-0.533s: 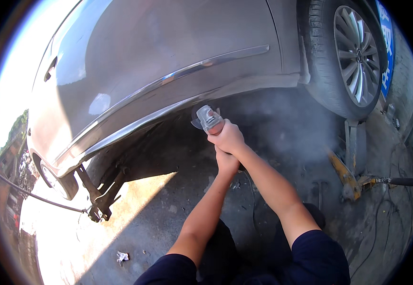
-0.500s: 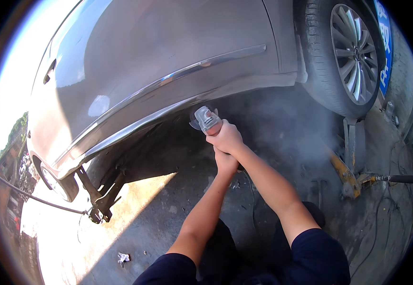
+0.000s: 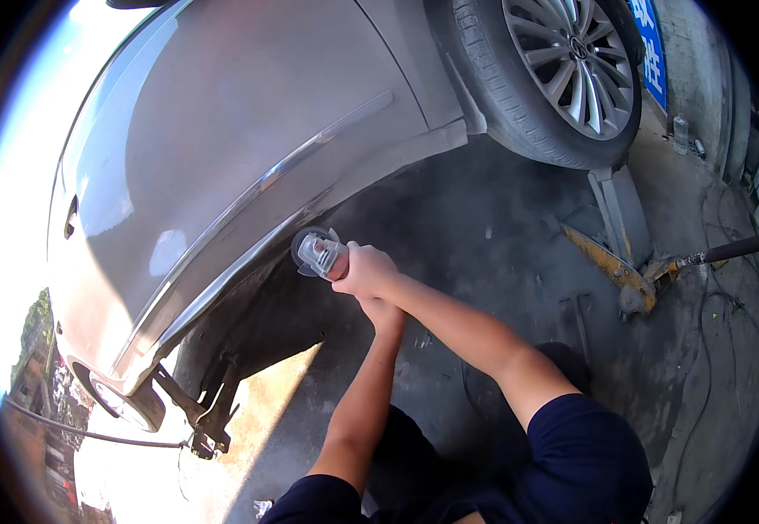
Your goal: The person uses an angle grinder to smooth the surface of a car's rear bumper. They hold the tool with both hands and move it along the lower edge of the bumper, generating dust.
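Angle grinder (image 3: 316, 253): grey head and disc guard set against the lower sill of the car (image 3: 222, 175), just below the door trim; right hand (image 3: 364, 269) clenched round the grinder's body, fingers wrapped tight; left hand (image 3: 385, 313) directly beneath and near the right one, mostly hidden, its grip cannot be told; grey car body tilted up across the left and far side; rear wheel (image 3: 563, 70) far right, raised; yellow floor jack (image 3: 624, 271) on the concrete to the right, its long handle running rightward.
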Action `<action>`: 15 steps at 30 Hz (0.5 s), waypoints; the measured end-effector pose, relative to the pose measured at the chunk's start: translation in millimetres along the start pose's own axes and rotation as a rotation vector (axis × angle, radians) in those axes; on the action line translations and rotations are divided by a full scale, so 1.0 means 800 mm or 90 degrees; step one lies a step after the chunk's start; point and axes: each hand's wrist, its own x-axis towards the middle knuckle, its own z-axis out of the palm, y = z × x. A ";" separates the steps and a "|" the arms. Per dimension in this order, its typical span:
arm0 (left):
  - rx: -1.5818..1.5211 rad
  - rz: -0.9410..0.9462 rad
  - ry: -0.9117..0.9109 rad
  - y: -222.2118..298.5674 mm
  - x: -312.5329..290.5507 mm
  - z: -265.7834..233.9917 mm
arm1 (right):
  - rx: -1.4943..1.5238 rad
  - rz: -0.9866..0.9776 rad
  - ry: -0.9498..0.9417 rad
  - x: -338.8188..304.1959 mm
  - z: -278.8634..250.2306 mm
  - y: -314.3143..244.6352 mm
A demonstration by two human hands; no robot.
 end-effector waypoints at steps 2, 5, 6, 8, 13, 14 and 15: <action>0.006 0.002 -0.002 0.007 0.003 -0.006 | 0.003 -0.002 -0.001 0.001 0.002 -0.004; 0.020 -0.043 0.001 0.021 0.001 -0.009 | 0.005 0.008 -0.004 0.002 0.009 -0.003; -0.009 -0.020 0.005 0.019 0.003 -0.010 | 0.011 0.013 -0.004 0.004 0.013 -0.005; 0.033 -0.053 -0.001 0.022 0.001 -0.012 | 0.015 0.033 0.001 0.004 0.017 -0.002; 0.083 -0.113 -0.043 0.040 0.017 -0.023 | 0.072 0.038 0.060 0.009 0.025 0.003; 0.083 -0.108 -0.053 0.034 0.019 -0.027 | 0.076 0.036 0.070 0.010 0.028 0.004; 0.081 -0.103 -0.063 0.028 0.021 -0.030 | 0.075 0.033 0.070 0.012 0.031 0.005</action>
